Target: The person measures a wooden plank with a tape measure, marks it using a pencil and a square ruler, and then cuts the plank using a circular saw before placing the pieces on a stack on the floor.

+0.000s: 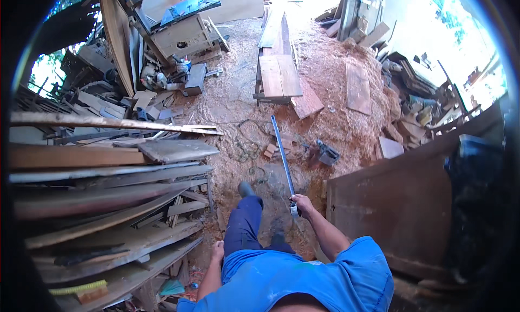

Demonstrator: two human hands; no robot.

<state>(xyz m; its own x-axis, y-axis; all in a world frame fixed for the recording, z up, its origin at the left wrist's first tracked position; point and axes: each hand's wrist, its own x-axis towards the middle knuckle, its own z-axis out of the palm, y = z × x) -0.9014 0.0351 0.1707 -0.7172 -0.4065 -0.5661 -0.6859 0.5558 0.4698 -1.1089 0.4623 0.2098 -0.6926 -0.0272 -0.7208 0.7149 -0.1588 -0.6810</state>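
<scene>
The tape measure [294, 208] is in my right hand [304, 205], on my side of the bench [273, 100], fingers curled against its case, its blade [283, 152] pointing toward that bench. My left hand [218, 251] hangs by my thigh, also on the bench's near side; I can't tell whether its fingers are spread or pressed together. Before the bench, to its right, sits a dark tool [327, 153]; stacked boards [108, 190] lie to its left.
</scene>
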